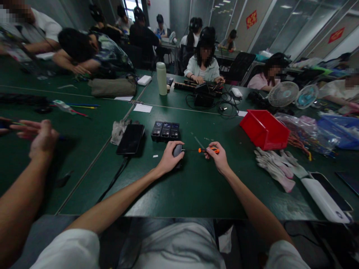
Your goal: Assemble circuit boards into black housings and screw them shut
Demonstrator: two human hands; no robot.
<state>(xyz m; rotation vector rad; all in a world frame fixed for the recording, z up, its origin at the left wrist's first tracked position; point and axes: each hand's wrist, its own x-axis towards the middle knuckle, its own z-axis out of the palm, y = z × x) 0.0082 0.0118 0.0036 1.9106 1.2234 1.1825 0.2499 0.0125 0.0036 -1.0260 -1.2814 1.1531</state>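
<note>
My left hand is closed around a small black box-shaped device, holding it just above or on the green table. In my right hand is a screwdriver with an orange and black handle. Its thin shaft points left, and the tip meets or nearly meets the device's right side; I cannot tell which. Behind my left hand, several similar black modules stand side by side in a row. A thin clear strip lies on the table behind the screwdriver.
Left of me are a black phone with a cable and a grey glove. To the right stand a red bin, work gloves and a white power bank. A co-worker's hand reaches in at left; other people sit opposite.
</note>
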